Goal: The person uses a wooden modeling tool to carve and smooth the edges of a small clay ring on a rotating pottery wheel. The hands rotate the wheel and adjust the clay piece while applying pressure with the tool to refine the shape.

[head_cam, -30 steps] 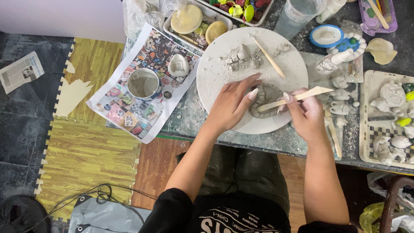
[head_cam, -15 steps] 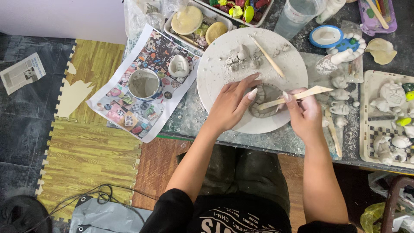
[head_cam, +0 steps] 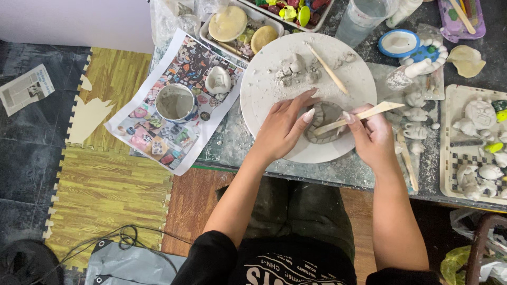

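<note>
A grey clay piece [head_cam: 323, 122] on the round white board [head_cam: 264, 89] is steadied by the left hand [head_cam: 285, 129], fingers spread open. A flat wooden modelling tool [head_cam: 364, 115] is gripped in the closed right hand [head_cam: 372, 136], near the tabletop's [head_cam: 232, 150] front edge.

Both forearms bare, dark sleeves pushed up near the elbows, reaching forward and converging toward the middle. Left hand [head_cam: 285, 129] palm down, wrist slightly bent, fingers spread and curved, long pale nails visible, fingertips pressing down. Right hand [head_cam: 372, 134] palm down, wrist straight, fingers curled into a pinch grip with thumb and index closed. Hands sit near each other, not touching. Right forearm runs steeper, elbow tucked close to the torso.
</note>
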